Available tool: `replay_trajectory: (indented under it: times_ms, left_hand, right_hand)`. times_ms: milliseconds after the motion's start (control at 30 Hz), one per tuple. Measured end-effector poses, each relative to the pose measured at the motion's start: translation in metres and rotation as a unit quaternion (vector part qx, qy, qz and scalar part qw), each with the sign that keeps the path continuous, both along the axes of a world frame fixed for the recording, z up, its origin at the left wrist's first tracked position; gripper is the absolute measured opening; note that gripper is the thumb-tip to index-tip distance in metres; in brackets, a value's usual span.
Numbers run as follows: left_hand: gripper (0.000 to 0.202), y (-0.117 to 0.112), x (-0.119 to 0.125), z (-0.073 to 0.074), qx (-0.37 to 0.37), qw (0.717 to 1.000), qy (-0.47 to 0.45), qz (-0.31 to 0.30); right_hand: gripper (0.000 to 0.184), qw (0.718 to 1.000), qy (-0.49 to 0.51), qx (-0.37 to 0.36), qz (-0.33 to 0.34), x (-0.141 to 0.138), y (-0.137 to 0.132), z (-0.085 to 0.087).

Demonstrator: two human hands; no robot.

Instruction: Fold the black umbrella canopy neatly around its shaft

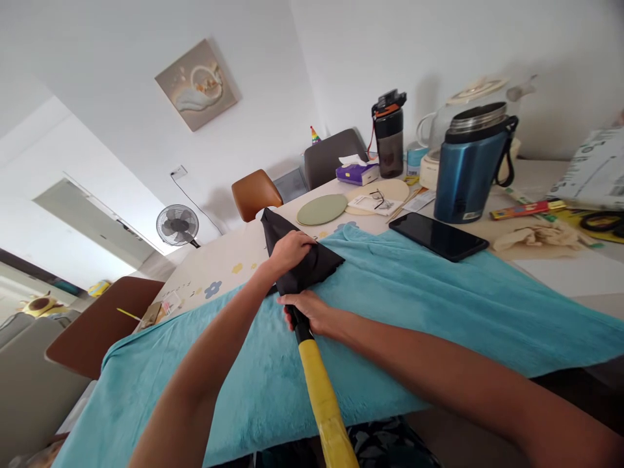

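A long stick (322,396), wrapped in yellow with a black section near its top, runs from the bottom of the view up to the tabletop. Black cloth (324,263) spreads in a pointed, wing-like shape around its upper end. My left hand (291,250) lies over this cloth with its fingers bent onto it. Just below, my right hand (309,311) is wrapped around the black part of the stick, where the cloth gathers. Whatever the cloth covers at the stick's end is hidden. Under both hands lies a turquoise plush blanket (400,312).
To the right are a black phone (439,235), a blue thermos (470,169), scissors (602,223) and crumpled beige material (536,239). Farther back stand a dark bottle (390,136), a purple tissue pack (357,173) and a green placemat (322,209). Chairs surround the table; a fan (178,225) stands beyond.
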State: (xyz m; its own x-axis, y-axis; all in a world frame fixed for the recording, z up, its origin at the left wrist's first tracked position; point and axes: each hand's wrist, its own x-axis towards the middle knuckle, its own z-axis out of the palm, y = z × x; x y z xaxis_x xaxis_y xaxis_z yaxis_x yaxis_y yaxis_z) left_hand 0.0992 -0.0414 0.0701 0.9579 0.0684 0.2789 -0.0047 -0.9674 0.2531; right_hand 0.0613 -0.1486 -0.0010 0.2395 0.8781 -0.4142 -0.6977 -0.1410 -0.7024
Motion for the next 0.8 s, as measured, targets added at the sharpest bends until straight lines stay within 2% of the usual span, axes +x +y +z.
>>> replay_trajectory:
  times_ms: [67,133,200,267,367,533,667,733,800]
  left_hand:
    - [0.026,0.004,-0.019,0.013,-0.034,0.997,-0.047,0.046]
    - [0.025,0.012,-0.043,0.023,-0.11,0.986,-0.077,0.097]
    - [0.023,0.024,-0.067,0.027,-0.19,0.967,-0.096,0.141]
    - [0.02,0.038,-0.091,0.025,-0.238,0.948,-0.118,0.178]
    - [0.015,0.059,-0.123,0.011,-0.273,0.921,-0.142,0.237]
    - [0.012,0.085,-0.163,-0.024,-0.309,0.893,-0.134,0.3]
    - [0.014,0.098,-0.181,-0.051,-0.296,0.903,-0.087,0.297]
    - [0.017,0.102,-0.186,-0.058,-0.252,0.922,-0.034,0.292]
    - [0.021,0.103,-0.187,-0.059,-0.176,0.941,0.059,0.284]
  right_hand:
    - [0.016,1.0,0.005,-0.001,0.004,0.0,0.002,-0.002]
    - [0.017,1.0,0.011,0.003,0.005,0.001,0.004,-0.004]
    - [0.017,1.0,0.017,0.004,0.007,0.001,0.005,-0.005]
    - [0.018,1.0,0.019,0.004,0.008,0.001,0.005,-0.005]
    - [0.017,1.0,0.021,0.001,0.009,0.001,0.004,-0.002]
    - [0.023,0.998,0.056,-0.008,0.007,0.004,0.004,0.0]
    - [0.026,0.997,0.061,-0.036,-0.019,0.004,0.005,0.0]
    - [0.025,0.997,0.053,-0.049,-0.024,0.003,0.005,0.001]
    - [0.024,0.997,0.045,-0.06,-0.024,0.002,0.004,0.002]
